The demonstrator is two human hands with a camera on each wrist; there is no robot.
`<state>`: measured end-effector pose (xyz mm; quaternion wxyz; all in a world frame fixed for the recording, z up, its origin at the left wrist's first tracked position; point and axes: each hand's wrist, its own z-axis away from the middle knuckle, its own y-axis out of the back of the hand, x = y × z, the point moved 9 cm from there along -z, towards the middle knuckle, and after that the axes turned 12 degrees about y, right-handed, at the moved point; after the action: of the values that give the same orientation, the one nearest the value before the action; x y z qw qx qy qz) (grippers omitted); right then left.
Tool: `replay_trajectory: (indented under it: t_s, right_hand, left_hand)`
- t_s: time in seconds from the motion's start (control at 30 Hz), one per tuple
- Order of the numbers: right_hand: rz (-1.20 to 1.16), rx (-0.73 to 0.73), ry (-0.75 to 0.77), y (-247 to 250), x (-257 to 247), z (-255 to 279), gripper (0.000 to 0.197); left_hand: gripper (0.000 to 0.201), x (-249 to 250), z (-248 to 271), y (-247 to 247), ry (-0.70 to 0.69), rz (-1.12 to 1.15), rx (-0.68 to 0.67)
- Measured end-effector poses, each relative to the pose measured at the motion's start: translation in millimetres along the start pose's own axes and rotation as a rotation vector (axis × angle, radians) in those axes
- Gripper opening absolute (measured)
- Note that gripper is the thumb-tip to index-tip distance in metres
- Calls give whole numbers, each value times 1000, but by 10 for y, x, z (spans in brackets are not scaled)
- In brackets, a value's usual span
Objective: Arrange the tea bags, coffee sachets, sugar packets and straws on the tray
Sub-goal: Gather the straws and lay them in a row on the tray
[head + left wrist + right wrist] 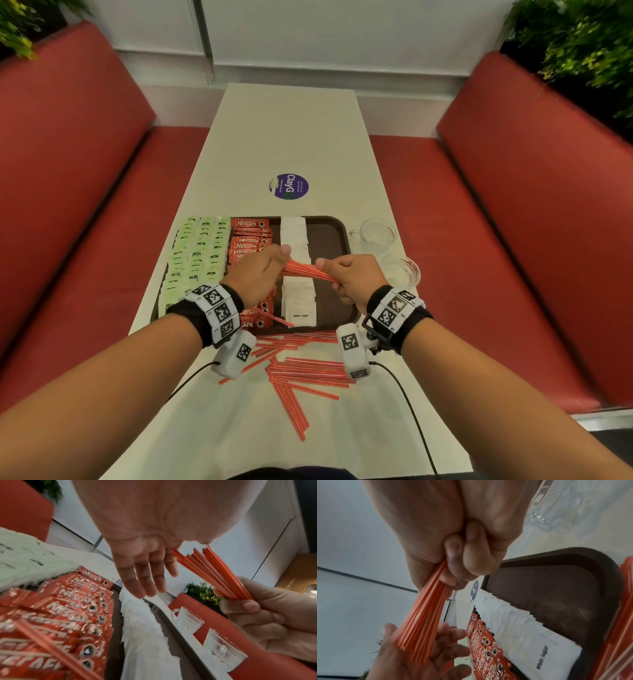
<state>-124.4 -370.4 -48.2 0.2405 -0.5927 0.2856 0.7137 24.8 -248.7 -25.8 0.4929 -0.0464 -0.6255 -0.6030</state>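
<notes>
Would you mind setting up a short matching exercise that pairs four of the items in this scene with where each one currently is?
Things:
1. tea bags
2. coffee sachets
3. bundle of straws
4. glass cups

Places:
A. on the table, to the right of the tray
B. held between the left hand and the right hand, above the tray
C. leftmost rows on the tray
D. on the tray, left of the sugar packets

Pairs: 1-C, 2-D, 3-B, 4-A
</notes>
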Motion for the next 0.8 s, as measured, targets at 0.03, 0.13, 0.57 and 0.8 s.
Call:
replay_trajectory:
  t_s: [0.03,0.13,0.57,0.8]
  right_hand:
    - [12,0,-1,5,11,-2,40]
    - [60,4,1,56,38,-11,42]
    - [174,-23,2,28,184,-5,44]
    - [249,-13,-4,172,228,-55,45]
  left_hand:
    - [70,-74,-24,-29,21,11,-6]
    - [61,-252,-60,-63,52,-87,12]
    - [22,-468,-35,-586,-185,-797,-152]
    - [27,-287,-164,261,-62,-510,193]
